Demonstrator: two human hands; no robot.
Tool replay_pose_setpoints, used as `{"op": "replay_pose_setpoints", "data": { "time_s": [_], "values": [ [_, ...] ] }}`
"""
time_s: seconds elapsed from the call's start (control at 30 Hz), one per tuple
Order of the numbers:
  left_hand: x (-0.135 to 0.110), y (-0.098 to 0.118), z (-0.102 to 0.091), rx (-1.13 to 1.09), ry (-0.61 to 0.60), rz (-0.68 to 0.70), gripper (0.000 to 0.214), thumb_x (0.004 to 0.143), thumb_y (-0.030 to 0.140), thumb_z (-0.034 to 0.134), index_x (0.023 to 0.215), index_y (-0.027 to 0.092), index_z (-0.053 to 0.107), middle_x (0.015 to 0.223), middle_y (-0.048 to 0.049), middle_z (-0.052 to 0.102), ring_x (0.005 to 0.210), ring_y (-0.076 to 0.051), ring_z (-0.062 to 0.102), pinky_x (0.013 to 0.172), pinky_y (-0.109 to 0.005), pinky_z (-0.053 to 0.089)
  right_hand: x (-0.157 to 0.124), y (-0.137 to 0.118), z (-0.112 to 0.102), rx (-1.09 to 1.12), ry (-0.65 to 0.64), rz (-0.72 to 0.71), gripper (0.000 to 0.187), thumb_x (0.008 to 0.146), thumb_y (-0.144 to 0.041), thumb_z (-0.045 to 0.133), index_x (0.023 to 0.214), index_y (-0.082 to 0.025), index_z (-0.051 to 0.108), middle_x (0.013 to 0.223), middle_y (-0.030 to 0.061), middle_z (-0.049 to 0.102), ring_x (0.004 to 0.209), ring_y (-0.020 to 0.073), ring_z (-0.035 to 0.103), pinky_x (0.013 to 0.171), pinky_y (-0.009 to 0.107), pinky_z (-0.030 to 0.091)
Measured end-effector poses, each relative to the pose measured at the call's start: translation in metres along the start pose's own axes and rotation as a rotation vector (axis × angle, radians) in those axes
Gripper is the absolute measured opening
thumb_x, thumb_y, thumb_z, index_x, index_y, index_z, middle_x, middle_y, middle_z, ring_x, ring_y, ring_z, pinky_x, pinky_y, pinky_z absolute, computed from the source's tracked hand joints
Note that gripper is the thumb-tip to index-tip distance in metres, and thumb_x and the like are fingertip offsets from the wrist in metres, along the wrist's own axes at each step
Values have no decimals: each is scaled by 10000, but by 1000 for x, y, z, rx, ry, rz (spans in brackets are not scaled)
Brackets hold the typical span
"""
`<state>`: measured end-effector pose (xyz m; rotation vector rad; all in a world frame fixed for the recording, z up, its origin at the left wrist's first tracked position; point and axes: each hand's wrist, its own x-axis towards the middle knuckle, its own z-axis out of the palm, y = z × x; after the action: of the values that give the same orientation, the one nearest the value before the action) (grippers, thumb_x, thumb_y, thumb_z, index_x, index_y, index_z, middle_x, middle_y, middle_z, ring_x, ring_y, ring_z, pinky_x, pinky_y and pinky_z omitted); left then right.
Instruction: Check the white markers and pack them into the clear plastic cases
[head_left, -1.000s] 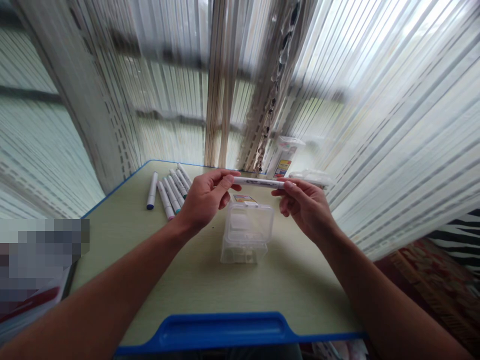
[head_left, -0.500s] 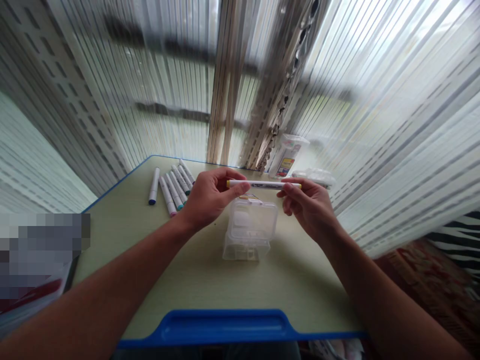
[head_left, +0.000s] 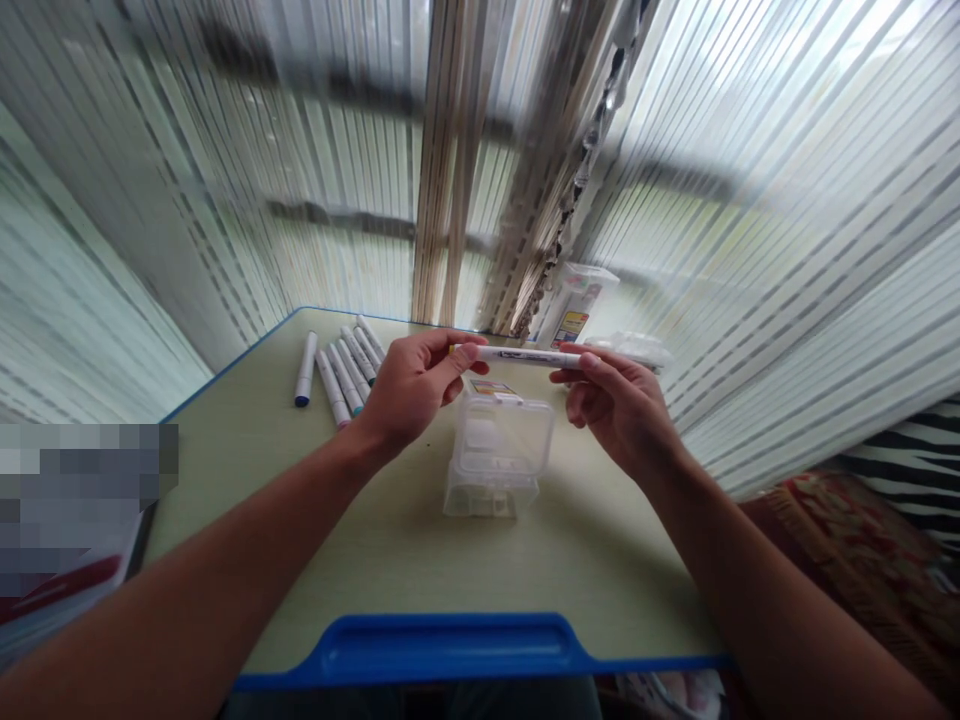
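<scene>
1. The left hand (head_left: 412,385) and the right hand (head_left: 619,405) hold one white marker (head_left: 525,356) between them, level, in the air above the middle of the desk (head_left: 405,560). Left thumb and fingertips pinch the end near a yellowish cap; right thumb and forefinger pinch the other end. Both grips are narrow, closed on the marker.

2. Judging from how things lie, the work is at an early stage: only this one marker is in hand, and a row of other markers (head_left: 337,370) lies untouched near the far left corner of the desk.

3. A clear plastic box (head_left: 496,455) stands just below the held marker, about the desk's middle, its lid closed as far as I can tell. What is inside is too faint to name.

4. A second clear container (head_left: 574,305) with a coloured label stands at the far edge, toward the right corner, and a crumpled clear wrapper (head_left: 630,348) lies just beside it.

5. Materials: the markers are smooth, slim, cylindrical plastic barrels with tinted end caps. The boxes are rigid, glossy and square-cornered. The desk is matt pale green with a blue rim and a moulded blue tray (head_left: 450,650) at the near edge.

6. Sheer striped curtains (head_left: 750,220) hang behind the far edge.
</scene>
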<state>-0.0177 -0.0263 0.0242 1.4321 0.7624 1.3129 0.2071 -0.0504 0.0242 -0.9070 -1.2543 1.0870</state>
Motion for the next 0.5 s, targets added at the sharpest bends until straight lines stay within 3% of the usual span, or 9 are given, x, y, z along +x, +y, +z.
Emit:
{"op": "replay_pose_setpoints", "data": {
  "time_s": [0.5],
  "values": [
    [2, 0, -1, -111, 2, -55, 248, 841, 275, 599, 991, 105, 699, 799, -105, 726, 451, -74, 467, 421, -227, 298, 2, -2, -2, 40, -9, 23, 270, 836, -381, 619, 1002, -184, 702, 847, 60, 752, 424, 100, 553, 384, 245, 408]
  ]
}}
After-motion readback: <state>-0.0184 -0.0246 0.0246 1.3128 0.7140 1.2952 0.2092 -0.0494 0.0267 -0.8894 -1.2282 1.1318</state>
